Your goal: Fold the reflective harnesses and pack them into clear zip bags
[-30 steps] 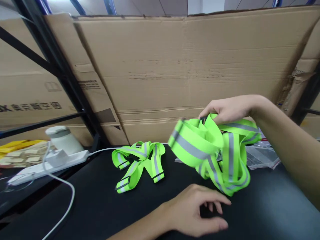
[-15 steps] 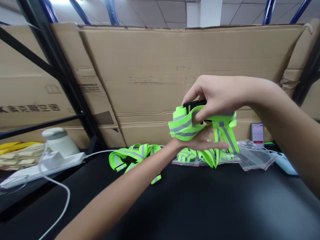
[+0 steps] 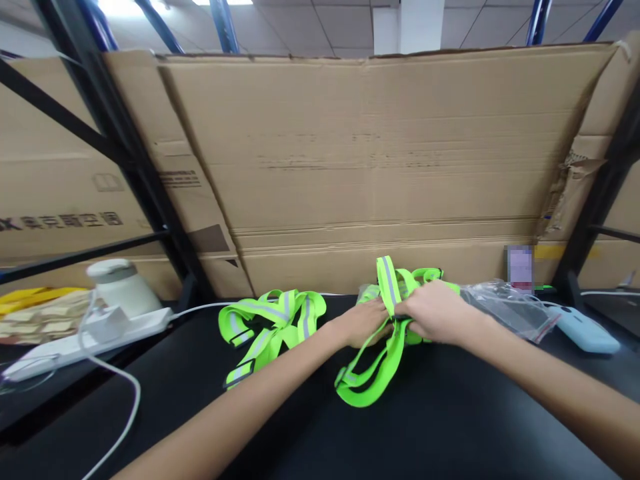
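Observation:
Both my hands press on a neon green reflective strap vest (image 3: 373, 377) lying on the black table (image 3: 450, 427). My left hand (image 3: 363, 323) and my right hand (image 3: 435, 312) meet at the middle of the bundle, fingers closed on the straps. One loop of the vest trails toward me on the table, another stands up behind my hands. A second green reflective vest (image 3: 273, 323) lies folded to the left, untouched.
A clear plastic bag (image 3: 505, 307) lies at the right, with a light blue device (image 3: 583, 330) beyond it. A white power strip (image 3: 75, 340), its cable and a white round object (image 3: 120, 287) sit at the left. A big cardboard sheet (image 3: 375, 153) walls the back.
The vest came down from chest height to the table. Both hands lowered with it and now hold it against the surface, next to the plastic bag.

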`<state>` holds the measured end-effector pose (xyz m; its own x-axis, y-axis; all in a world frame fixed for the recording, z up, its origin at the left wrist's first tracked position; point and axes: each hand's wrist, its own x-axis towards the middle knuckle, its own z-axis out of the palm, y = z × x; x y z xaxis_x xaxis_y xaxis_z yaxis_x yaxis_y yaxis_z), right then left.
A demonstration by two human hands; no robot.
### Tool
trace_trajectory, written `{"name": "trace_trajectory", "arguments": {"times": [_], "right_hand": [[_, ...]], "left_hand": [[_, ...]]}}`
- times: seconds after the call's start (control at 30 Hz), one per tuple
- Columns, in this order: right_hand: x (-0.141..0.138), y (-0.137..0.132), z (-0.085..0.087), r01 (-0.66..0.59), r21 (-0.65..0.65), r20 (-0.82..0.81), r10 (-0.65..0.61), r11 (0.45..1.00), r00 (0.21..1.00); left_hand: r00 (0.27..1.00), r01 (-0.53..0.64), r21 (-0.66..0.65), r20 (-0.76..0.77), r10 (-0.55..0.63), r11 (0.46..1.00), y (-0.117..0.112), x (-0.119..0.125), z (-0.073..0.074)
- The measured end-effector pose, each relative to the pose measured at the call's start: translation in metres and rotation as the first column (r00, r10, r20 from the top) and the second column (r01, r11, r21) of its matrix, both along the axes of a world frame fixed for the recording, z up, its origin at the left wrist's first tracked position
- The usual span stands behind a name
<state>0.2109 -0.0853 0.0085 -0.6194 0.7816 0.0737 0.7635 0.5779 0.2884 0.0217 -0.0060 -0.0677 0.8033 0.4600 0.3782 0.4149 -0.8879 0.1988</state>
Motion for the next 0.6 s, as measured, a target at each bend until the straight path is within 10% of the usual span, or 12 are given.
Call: {"name": "trace_trajectory", "arguments": {"times": [0.2,0.4,0.6], "right_hand": [[0.003,-0.018,-0.065,0.037,-0.065,-0.095,-0.043,0.997,0.995],[0.008,-0.010,-0.072,0.100,-0.111,-0.313,-0.130,0.989,0.941],[0.046,0.013,-0.079,-0.009,-0.253,-0.542,-0.133,0.967,0.830]], "left_hand": [[0.955,-0.158,-0.226,0.214,0.207,0.961,-0.021,-0.035,0.004],[0.967,-0.253,-0.146,-0.025,0.252,0.956,-0.079,-0.028,-0.011],[0.909,-0.397,-0.059,-0.162,0.383,0.916,-0.062,-0.032,-0.020]]}}
